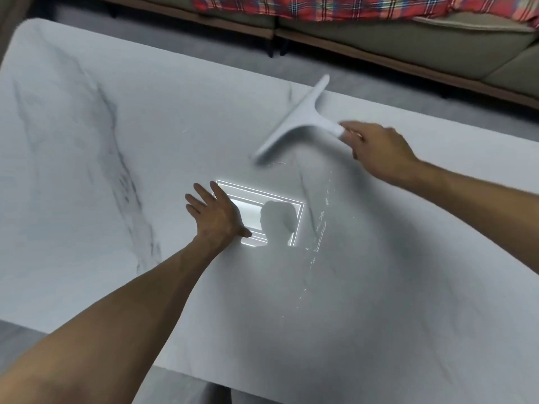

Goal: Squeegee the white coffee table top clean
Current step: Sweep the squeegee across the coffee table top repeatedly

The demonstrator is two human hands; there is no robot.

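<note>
The white table (87,141) fills most of the view, its glossy top marked with grey veins down the left side. Beyond its far edge stands a sofa (408,39) with a red plaid blanket (320,7) over it.

The left hand (215,217) lies flat on the tabletop near the middle, fingers straight and spread, holding nothing. The right hand (379,150) is out over the far right part of the table, fingers curled round the handle of the squeegee (294,118). The squeegee is white; its blade runs aslant from the far edge toward the near left. It is blurred, so whether the blade touches the top cannot be told.

A bright rectangular reflection (262,196) sits just right of the left hand. Thin wet streaks (320,223) trail down right of it.
</note>
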